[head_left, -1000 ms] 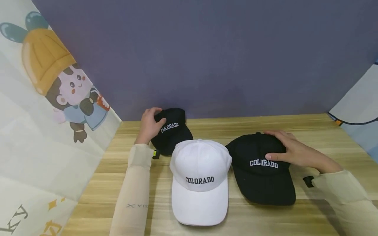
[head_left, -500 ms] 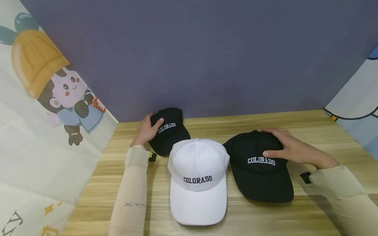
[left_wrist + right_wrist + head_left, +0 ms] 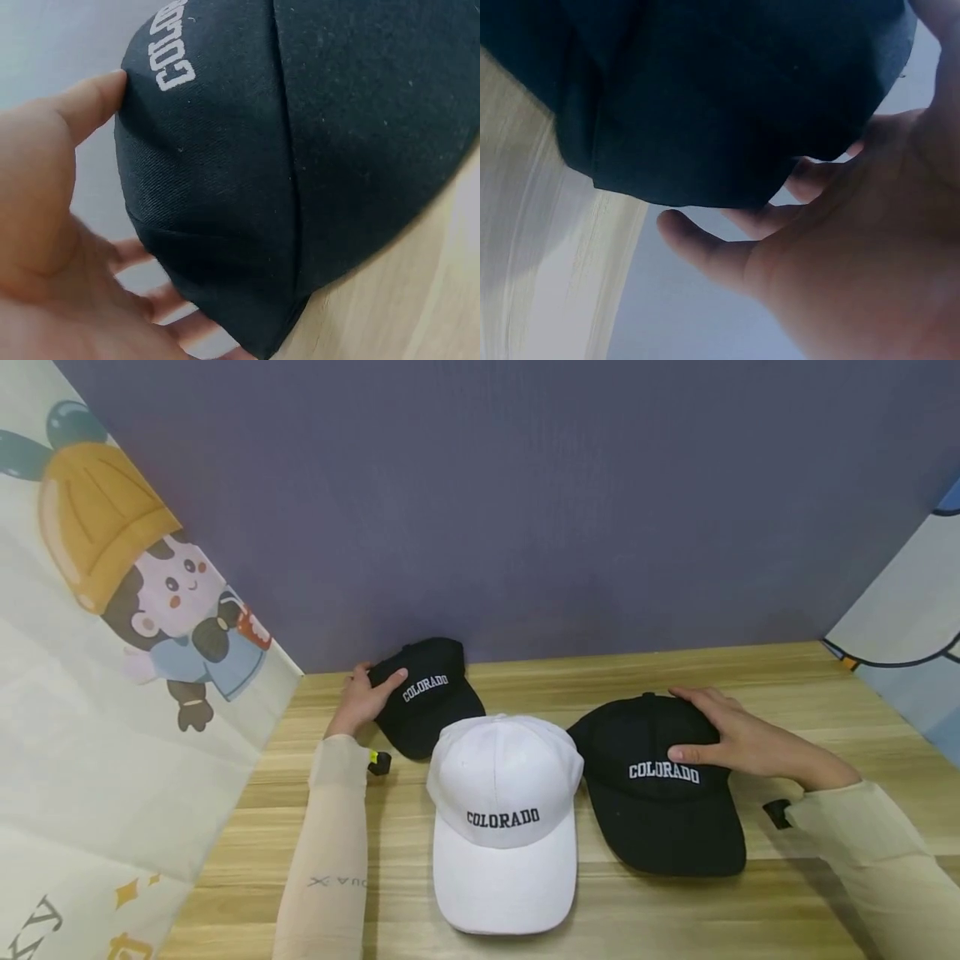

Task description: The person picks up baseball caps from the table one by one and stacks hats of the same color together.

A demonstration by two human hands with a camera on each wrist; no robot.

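At the back left, my left hand [image 3: 362, 700] holds the left side of a small-looking black baseball cap [image 3: 431, 664] lettered COLORADO. Its thumb lies on the front of the crown, the other fingers behind; the left wrist view shows the fingers [image 3: 161, 300] passing behind the cap's edge. On the right, my right hand [image 3: 738, 737] grips the crown of another black COLORADO cap [image 3: 667, 831], thumb on the front, fingers over the back. In the right wrist view the little finger [image 3: 697, 244] sits just off the cap's edge. Between them lies a white COLORADO cap [image 3: 504, 877], touched by neither hand.
The caps stand on a wood-grain table [image 3: 645, 914]. A dark grey-blue panel [image 3: 525, 510] rises behind it, close to the left black cap. A wall hanging with a cartoon figure [image 3: 172, 577] borders the left side, and a printed panel [image 3: 900, 602] the right.
My left hand has slid down and left along the black cap's side, and that side of the crown has shifted slightly left. The right hand and the white cap keep their places.
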